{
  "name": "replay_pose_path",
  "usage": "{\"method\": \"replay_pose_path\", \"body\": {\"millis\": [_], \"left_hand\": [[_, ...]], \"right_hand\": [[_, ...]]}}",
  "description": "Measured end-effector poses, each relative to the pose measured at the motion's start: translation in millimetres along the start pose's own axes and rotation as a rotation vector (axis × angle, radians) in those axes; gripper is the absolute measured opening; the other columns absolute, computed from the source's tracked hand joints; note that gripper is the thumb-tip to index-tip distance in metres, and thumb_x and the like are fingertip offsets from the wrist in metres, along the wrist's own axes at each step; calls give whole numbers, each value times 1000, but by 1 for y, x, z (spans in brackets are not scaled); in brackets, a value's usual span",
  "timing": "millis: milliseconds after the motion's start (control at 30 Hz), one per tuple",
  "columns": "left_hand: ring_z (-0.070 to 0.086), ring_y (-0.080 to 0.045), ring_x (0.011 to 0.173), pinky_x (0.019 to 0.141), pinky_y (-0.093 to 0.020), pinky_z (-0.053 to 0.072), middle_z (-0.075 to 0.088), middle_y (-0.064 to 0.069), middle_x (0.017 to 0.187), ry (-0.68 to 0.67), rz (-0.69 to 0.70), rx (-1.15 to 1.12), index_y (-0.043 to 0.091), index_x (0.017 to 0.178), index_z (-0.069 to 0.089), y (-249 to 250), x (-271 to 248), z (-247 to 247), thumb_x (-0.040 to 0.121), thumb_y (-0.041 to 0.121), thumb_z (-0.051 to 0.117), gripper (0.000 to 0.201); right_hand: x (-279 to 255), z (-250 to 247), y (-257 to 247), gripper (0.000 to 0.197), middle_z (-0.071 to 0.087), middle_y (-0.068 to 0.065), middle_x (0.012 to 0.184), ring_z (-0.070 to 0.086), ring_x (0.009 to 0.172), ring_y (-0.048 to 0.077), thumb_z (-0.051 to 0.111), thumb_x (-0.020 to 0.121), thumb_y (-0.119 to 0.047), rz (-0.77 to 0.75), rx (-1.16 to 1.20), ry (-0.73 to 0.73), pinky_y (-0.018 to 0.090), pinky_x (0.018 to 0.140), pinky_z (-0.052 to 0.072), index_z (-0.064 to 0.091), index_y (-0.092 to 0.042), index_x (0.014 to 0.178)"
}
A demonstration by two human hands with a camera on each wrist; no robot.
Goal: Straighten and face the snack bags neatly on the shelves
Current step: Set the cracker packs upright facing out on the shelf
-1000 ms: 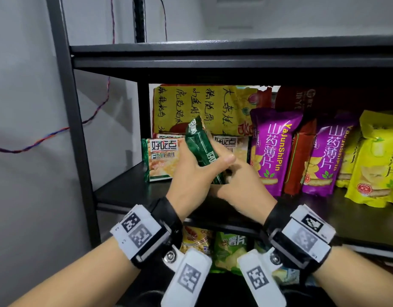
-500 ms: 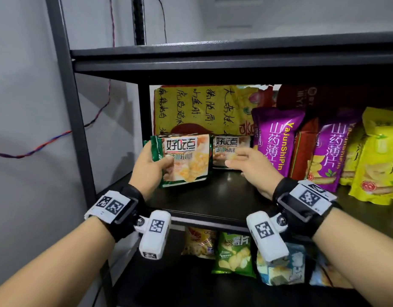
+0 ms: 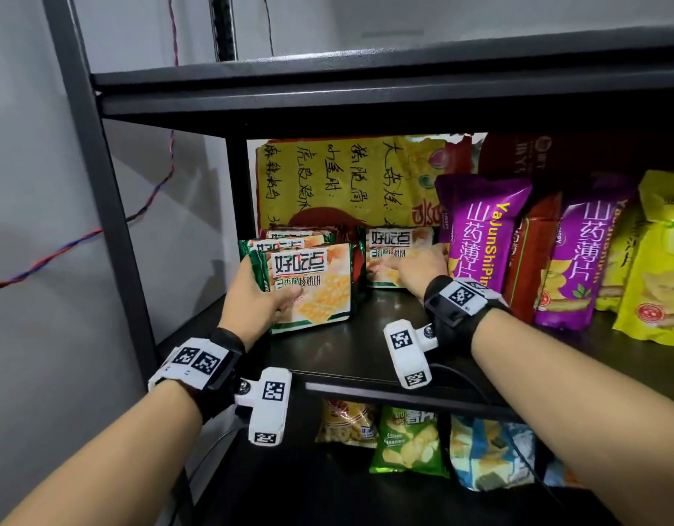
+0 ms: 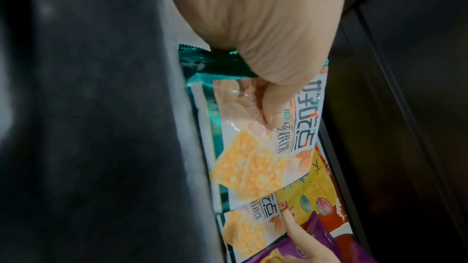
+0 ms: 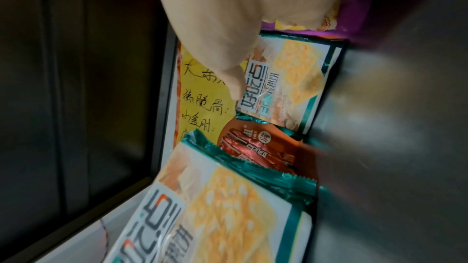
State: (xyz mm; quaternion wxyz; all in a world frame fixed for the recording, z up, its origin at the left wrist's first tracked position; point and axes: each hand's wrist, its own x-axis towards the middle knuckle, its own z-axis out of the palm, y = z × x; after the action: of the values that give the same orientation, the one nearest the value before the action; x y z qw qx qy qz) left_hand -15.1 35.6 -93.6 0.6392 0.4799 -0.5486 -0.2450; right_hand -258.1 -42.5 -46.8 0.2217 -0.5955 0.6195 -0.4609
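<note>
A green-edged cracker bag (image 3: 312, 286) (image 4: 253, 167) (image 5: 215, 217) stands facing front at the left of the black shelf (image 3: 328, 351). My left hand (image 3: 259, 294) (image 4: 266, 67) grips its left side, thumb on the front. More bags of the same kind (image 3: 290, 241) stand right behind it. To the right stands a second cracker bag (image 3: 392, 248) (image 4: 253, 231) (image 5: 291, 79), also facing front. My right hand (image 3: 423, 265) (image 5: 228, 37) touches its front with straight fingers.
A large yellow bag with handwriting (image 3: 339, 180) leans at the back. Purple bags (image 3: 479, 237), a red bag (image 3: 529, 252) and yellow bags (image 3: 654, 267) fill the shelf's right. A grey upright post (image 3: 111, 222) bounds the left. Chip bags (image 3: 407, 442) sit on the lower shelf.
Both hands held the green bag edge-on in mid-air. The left hand has turned it face front and set it at the shelf's left; the right hand has let go and reached to the second bag.
</note>
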Motion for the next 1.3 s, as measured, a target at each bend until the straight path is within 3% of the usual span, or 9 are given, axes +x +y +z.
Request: {"method": "replay_pose_path", "body": {"millis": [233, 500, 733, 833, 933, 1067, 1167, 1233, 1300], "left_hand": [[71, -17, 102, 88, -50, 59, 73, 5, 110, 80, 44, 72, 29, 117, 52, -2, 0, -1, 78, 6, 83, 55], [70, -15, 102, 92, -50, 57, 72, 7, 111, 109, 74, 95, 39, 108, 50, -3, 1, -1, 75, 9, 86, 57], [69, -9, 101, 94, -46, 57, 71, 12, 110, 131, 88, 138, 44, 105, 49, -3, 1, -1, 74, 9, 86, 59], [70, -10, 101, 93, -47, 57, 71, 11, 110, 136, 79, 139, 39, 109, 49, -2, 0, -1, 75, 9, 86, 59], [69, -12, 101, 94, -47, 56, 70, 9, 110, 148, 77, 148, 29, 115, 48, -1, 0, 1, 75, 9, 86, 59], [68, -3, 95, 93, -45, 57, 69, 11, 107, 166, 90, 166, 27, 113, 46, 2, -2, 1, 76, 9, 86, 57], [69, -11, 98, 92, -49, 57, 68, 5, 110, 163, 97, 158, 22, 116, 44, 5, -4, 3, 75, 10, 86, 60], [67, -7, 101, 95, -39, 56, 64, 1, 117, 173, 110, 150, 21, 122, 39, 7, -6, 3, 72, 10, 89, 72], [60, 10, 103, 94, -14, 49, 55, -2, 129, 199, 158, 129, 22, 130, 34, 11, -9, 2, 67, 8, 91, 86]], "right_hand": [[17, 13, -4, 99, 45, 23, 143, 49, 129, 33, 79, 81, -36, 114, 6, 22, 35, 103, 42, 22, 11, 147], [27, 17, -3, 112, 33, 22, 150, 36, 138, 36, 88, 70, -28, 254, 75, 118, 39, 111, 33, 13, 0, 149], [28, 17, 0, 107, 43, 21, 146, 45, 134, 33, 88, 69, -18, 218, 137, 133, 39, 110, 38, 19, 7, 146], [22, 19, 1, 76, 60, 19, 127, 60, 111, 32, 87, 70, -25, 181, 115, 90, 35, 85, 48, 49, 3, 129], [16, 21, 1, 47, 66, 15, 106, 58, 85, 28, 82, 74, -28, 146, 115, 65, 32, 70, 45, 63, 0, 107], [2, 20, 1, 36, 52, 5, 67, 55, 69, 26, 79, 73, -29, 71, 88, 84, 31, 55, 42, 50, -9, 65], [-15, 6, 3, 45, 42, 1, 58, 43, 53, 19, 83, 71, -28, 14, 102, 71, 26, 47, 31, 42, -14, 59], [-28, -9, 4, 48, 42, 1, 58, 39, 50, 19, 85, 70, -28, -24, 117, 35, 27, 48, 31, 41, -14, 58], [-42, -27, 5, 46, 46, 3, 57, 41, 50, 20, 86, 68, -27, -85, 121, 15, 30, 50, 34, 43, -13, 57]]}}
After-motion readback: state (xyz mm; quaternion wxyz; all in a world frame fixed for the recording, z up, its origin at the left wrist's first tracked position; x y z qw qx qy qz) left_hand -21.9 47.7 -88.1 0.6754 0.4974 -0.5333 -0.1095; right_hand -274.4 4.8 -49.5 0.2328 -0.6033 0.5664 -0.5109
